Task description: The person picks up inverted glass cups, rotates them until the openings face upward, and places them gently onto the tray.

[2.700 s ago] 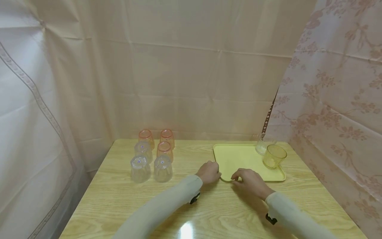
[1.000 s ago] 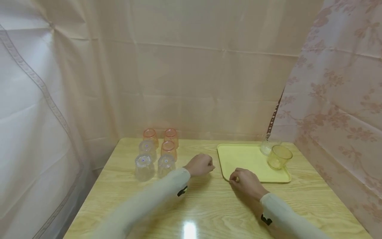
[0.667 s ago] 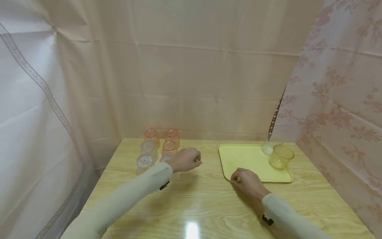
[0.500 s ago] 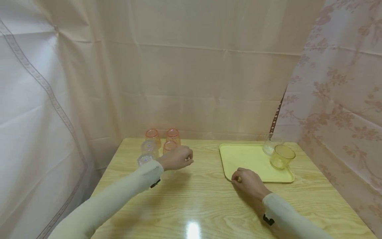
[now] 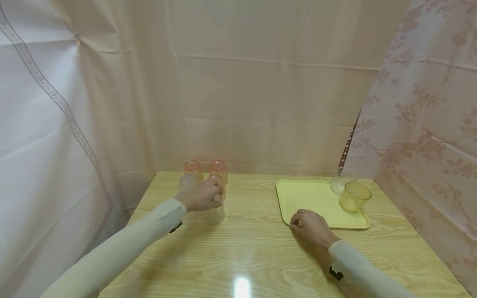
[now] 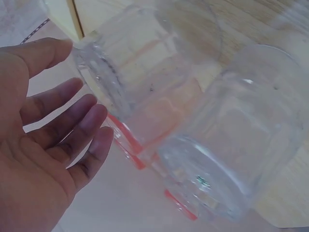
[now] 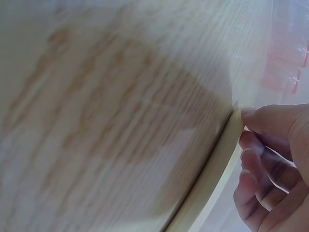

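My left hand hovers over an upturned clear glass at the front right of a cluster on the left of the table. In the left wrist view its thumb and fingers are spread and loosely bent right beside that glass's base. A second clear glass stands next to it, with orange-tinted glasses behind. On the right, my right hand pinches the near-left corner of a yellow tray; in the right wrist view the thumb and fingers lie on either side of the rim.
On the tray's right part stand a yellow glass and a clear glass. Behind my left hand are a clear glass and upturned orange glasses. Curtains surround the wooden table.
My left hand has left the tray's near-left edge and moved left to the glasses, its fingers loosening. The right hand has stayed at the tray's corner, and the tray and glasses have not moved.
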Motion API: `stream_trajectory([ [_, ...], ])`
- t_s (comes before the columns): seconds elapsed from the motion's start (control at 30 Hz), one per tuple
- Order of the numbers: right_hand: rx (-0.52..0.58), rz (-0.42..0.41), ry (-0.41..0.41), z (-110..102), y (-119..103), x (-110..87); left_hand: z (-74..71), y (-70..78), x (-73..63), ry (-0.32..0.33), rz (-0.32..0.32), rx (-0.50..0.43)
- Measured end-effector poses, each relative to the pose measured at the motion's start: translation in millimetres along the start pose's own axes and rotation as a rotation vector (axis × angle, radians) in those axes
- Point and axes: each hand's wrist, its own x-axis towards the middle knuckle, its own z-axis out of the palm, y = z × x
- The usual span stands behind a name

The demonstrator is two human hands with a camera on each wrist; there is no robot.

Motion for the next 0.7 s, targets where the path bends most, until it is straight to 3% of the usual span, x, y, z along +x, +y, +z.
stream_trajectory([
  [0.07,-0.011,0.001,-0.002,0,-1,0.8,-1.2,-0.7,-3.1,0.012,0.015,0.019],
  [0.17,-0.021,0.009,-0.008,0,-2,1.9,-2.9,-2.2,-5.8,-0.021,-0.003,0.029],
  [0.4,-0.023,0.019,-0.028,-1,-4,3.6,-7.1,-6.7,-10.6,-0.160,-0.118,0.005],
  [0.7,-0.021,0.031,-0.045,-2,-7,4.6,-9.1,-10.9,-13.6,-0.253,-0.223,-0.080],
])
